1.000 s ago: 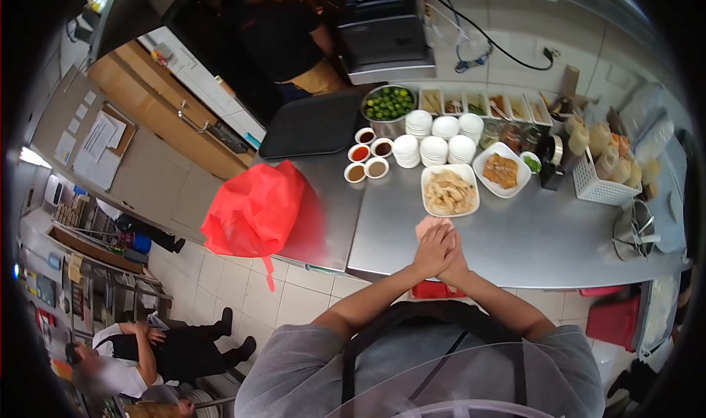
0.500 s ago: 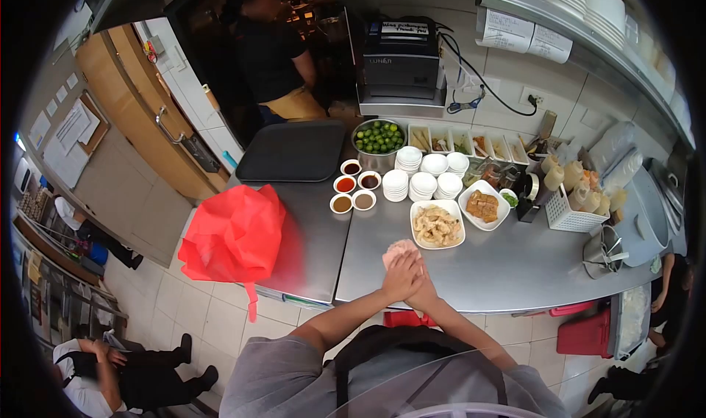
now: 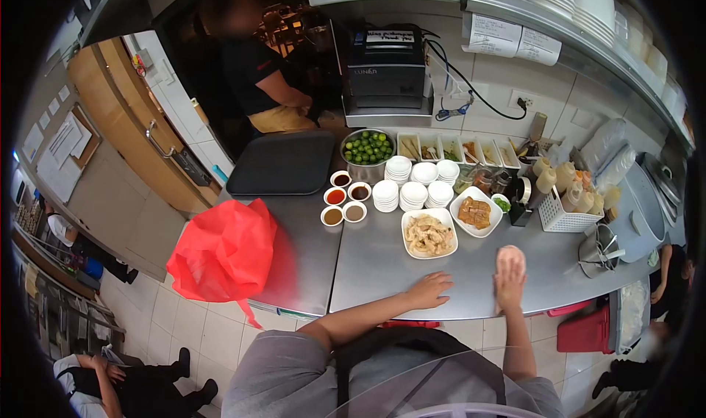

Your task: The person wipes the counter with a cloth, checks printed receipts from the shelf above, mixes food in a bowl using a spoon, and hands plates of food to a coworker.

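Observation:
My right hand (image 3: 507, 289) presses a folded pink cloth (image 3: 511, 257) onto the steel counter (image 3: 375, 278), toward the right of the two food bowls. Near the counter's front edge my left hand (image 3: 430, 291) is open, its fingers apart, with nothing in it. Just beyond it stands a square white bowl of pale, battered-looking pieces (image 3: 429, 236). Behind that, a second white bowl holds browned, sliced food (image 3: 474, 213), with a small cup of chopped greens (image 3: 501, 202) beside it.
Several sauce cups (image 3: 336, 197), stacked white dishes (image 3: 413, 194) and a pot of green limes (image 3: 368, 148) stand behind. At left are a red bag (image 3: 224, 249) and a black tray (image 3: 282, 163); at right, a bottle basket (image 3: 562, 216). Co-workers stand around the room.
My hands, together on the cloth before, have parted. The right one has slid the cloth to the right across the counter; the left has let go and opened.

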`<state>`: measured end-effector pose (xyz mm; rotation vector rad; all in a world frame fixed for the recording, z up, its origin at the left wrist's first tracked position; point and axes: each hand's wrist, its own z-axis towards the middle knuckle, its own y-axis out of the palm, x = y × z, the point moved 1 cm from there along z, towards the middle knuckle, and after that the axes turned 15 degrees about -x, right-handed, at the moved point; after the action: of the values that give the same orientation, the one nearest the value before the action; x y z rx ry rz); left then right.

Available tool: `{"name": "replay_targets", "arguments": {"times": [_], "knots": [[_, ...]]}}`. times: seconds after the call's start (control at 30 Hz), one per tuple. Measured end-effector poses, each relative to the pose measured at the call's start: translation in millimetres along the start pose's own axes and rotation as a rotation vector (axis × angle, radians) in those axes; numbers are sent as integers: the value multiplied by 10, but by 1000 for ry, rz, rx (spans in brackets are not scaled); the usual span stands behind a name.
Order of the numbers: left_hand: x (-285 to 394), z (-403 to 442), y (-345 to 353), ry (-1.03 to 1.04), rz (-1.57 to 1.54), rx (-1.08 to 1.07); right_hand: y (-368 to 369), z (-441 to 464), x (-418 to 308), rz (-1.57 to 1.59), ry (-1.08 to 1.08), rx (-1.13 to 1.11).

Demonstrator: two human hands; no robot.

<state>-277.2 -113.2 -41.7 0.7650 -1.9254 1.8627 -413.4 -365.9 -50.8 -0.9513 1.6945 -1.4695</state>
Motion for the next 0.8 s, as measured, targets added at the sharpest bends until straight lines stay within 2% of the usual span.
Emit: {"name": "replay_targets", "arguments": {"times": [0.1, 0.2, 0.23, 0.33, 0.47, 0.63, 0.8], "knots": [[-261, -399, -128, -84, -25, 33, -59, 272, 380, 51, 237, -99], [-486, -902, -255, -288, 11, 129, -5, 586, 446, 60, 444, -54], [-564, -1078, -286, -357, 1, 166, 45, 680, 385, -2, 473, -7], [-769, -1541, -258, -407, -21, 354, 344, 902, 113, -26, 382, 63], [-727, -1723, -133, -439, 45, 483, 321, 640, -584, 8, -25, 45], [-596, -1695, -89, -487, 64, 505, 162, 61, -1383, -46, -432, -70], [-627, -1675, -58, -500, -99, 519, 83, -311, -2131, -54, -801, -62]]}}
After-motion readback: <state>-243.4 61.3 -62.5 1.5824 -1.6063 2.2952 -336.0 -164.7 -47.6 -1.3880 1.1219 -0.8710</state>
